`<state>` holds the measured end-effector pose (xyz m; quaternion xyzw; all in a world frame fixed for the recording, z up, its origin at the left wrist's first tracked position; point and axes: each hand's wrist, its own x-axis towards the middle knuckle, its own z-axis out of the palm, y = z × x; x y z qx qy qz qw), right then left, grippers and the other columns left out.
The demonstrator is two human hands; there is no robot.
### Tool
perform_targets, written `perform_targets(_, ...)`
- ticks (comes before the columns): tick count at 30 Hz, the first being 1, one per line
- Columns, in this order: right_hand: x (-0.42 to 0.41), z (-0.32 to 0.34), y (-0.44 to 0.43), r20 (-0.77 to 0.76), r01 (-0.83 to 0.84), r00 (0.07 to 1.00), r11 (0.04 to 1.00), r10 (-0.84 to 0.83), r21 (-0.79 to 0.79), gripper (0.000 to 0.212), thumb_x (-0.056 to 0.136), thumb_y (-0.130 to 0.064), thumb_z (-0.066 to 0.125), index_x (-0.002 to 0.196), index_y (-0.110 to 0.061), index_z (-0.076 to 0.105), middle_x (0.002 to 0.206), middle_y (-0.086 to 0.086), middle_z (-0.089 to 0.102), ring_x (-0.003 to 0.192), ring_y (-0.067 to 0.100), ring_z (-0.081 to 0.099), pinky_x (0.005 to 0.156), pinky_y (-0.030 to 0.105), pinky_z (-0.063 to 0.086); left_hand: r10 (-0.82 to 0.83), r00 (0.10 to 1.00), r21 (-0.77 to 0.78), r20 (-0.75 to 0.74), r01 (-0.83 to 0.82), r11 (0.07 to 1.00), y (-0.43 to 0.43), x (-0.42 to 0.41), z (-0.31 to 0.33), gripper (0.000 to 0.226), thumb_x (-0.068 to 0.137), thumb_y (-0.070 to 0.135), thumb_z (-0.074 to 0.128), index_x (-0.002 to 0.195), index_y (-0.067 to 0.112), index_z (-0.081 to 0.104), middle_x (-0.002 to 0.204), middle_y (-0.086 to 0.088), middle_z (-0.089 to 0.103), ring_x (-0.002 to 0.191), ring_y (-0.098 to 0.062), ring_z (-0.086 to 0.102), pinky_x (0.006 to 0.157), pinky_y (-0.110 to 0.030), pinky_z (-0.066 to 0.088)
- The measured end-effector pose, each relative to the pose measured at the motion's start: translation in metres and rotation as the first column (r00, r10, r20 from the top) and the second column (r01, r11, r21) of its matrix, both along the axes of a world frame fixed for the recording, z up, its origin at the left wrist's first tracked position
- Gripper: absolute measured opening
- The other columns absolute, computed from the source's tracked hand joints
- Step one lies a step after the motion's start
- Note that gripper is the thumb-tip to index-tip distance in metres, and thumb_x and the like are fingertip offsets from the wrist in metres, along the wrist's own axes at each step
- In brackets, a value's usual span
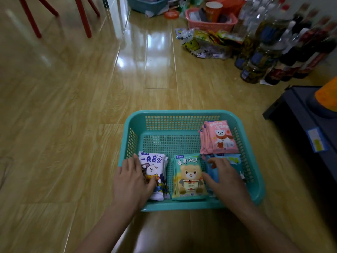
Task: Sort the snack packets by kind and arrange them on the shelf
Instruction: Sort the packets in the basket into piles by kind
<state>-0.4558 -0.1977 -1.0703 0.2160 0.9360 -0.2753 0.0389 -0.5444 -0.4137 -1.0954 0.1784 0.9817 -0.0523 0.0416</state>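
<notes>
A teal plastic basket [182, 115] sits on the wooden floor in front of me. Inside it lie sorted stacks of packets: white ones [156, 163] at the near left, a teal bear packet [189, 176] in the middle, blue ones [235, 161] at the near right, and pink ones [220, 137] at the far right. My left hand [131, 181] rests on the white stack with its fingers laid flat. My right hand [224, 178] lies on the blue stack, thumb beside the teal packet. No packet is lifted.
A pile of mixed snack bags [206, 42] lies on the floor ahead, next to a pink basket [209, 21] and another teal basket [145, 4]. Several bottles [273, 46] stand at the right. A dark low shelf [306, 121] is at the right edge. Red chair legs [83, 17] stand far left.
</notes>
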Motion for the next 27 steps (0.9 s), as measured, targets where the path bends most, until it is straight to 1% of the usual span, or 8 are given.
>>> perform_targets(2,0.002,0.005,0.017,-0.149,0.020,0.989,1.000,-0.019,0.004,0.025,0.087,-0.019,0.062,0.111,-0.015,0.056,0.104,-0.003,0.050,0.097,0.019,0.053,0.080,0.032,0.044,-0.004,1.000,0.160,-0.028,0.008,0.987,-0.008,-0.002,0.006,0.079,0.081,0.051,0.023,0.136,-0.003,0.043,0.125,-0.020,0.055,0.114,-0.034,0.052,0.095,-0.042,0.043)
perform_targets(4,0.006,0.006,0.040,-0.279,0.086,0.959,0.992,-0.059,0.087,0.022,0.084,-0.007,0.064,0.106,-0.010,0.060,0.099,0.003,0.054,0.094,0.026,0.054,0.080,0.034,0.041,0.032,0.999,0.330,-0.038,-0.017,0.944,-0.020,-0.009,0.004,0.067,0.084,0.041,0.038,0.131,-0.006,0.046,0.129,-0.026,0.051,0.119,-0.041,0.050,0.100,-0.047,0.041)
perform_targets(7,0.016,-0.004,0.080,-0.249,0.309,0.927,0.948,-0.282,0.079,0.035,0.089,-0.014,0.059,0.122,-0.005,0.054,0.117,0.017,0.057,0.111,0.034,0.051,0.089,0.039,0.038,0.193,0.941,0.551,0.276,-0.320,0.771,-0.037,-0.025,0.000,0.063,0.091,0.026,0.057,0.140,-0.004,0.032,0.142,-0.025,0.040,0.129,-0.037,0.040,0.107,-0.044,0.031)
perform_targets(10,0.021,-0.014,0.099,0.046,0.479,0.871,0.825,-0.489,-0.302,0.051,0.095,-0.036,0.046,0.140,-0.014,0.038,0.141,0.012,0.047,0.119,0.021,0.051,0.092,0.031,0.037,0.160,0.717,0.594,0.678,-0.663,0.455,-0.041,-0.033,0.000,0.036,0.092,0.032,0.054,0.127,0.024,0.052,0.127,-0.010,0.061,0.097,-0.018,0.065,0.079,-0.032,0.051)
perform_targets(12,0.019,-0.021,0.103,0.176,0.484,0.852,0.614,-0.493,-0.624,0.045,0.095,-0.036,0.046,0.136,-0.019,0.044,0.126,0.011,0.061,0.092,0.014,0.066,0.077,0.029,0.050,0.026,0.612,0.584,0.790,-0.765,0.271,-0.039,-0.037,-0.001,0.020,0.093,0.022,0.053,0.102,0.039,0.059,0.104,-0.003,0.071,0.075,-0.012,0.070,0.062,-0.027,0.054)
perform_targets(15,0.018,-0.031,0.108,0.195,0.489,0.824,0.493,-0.532,-0.720,0.037,0.094,-0.018,0.049,0.131,-0.020,0.050,0.098,0.007,0.070,0.066,0.016,0.072,0.050,0.028,0.056,-0.071,0.510,0.515,0.857,-0.850,0.116,-0.039,-0.043,-0.008,0.043,0.091,-0.001,0.046,0.101,0.038,0.059,0.085,-0.005,0.075,0.064,-0.020,0.072,0.050,-0.030,0.057)
perform_targets(22,0.029,-0.005,0.109,0.181,0.449,0.782,0.338,-0.596,-0.827,0.031,0.093,-0.002,0.045,0.112,-0.022,0.058,0.084,-0.001,0.076,0.066,0.017,0.072,0.048,0.028,0.057,-0.115,0.499,0.510,0.859,-0.852,0.117,-0.037,-0.065,0.030,0.052,0.085,-0.013,0.037,0.095,0.031,0.061,0.073,-0.007,0.074,0.050,-0.020,0.067,0.043,-0.030,0.056)
perform_targets(27,0.036,0.111,0.114,0.101,0.419,0.783,0.399,-0.614,-0.816,0.031,0.093,-0.002,0.045,0.104,-0.027,0.060,0.082,-0.008,0.075,0.066,0.006,0.070,0.049,0.019,0.054,-0.188,0.494,0.522,0.849,-0.841,0.146,-0.033,-0.080,0.152,0.055,0.083,-0.013,0.037,0.103,0.032,0.060,0.073,-0.006,0.074,0.049,-0.019,0.065,0.042,-0.029,0.055)
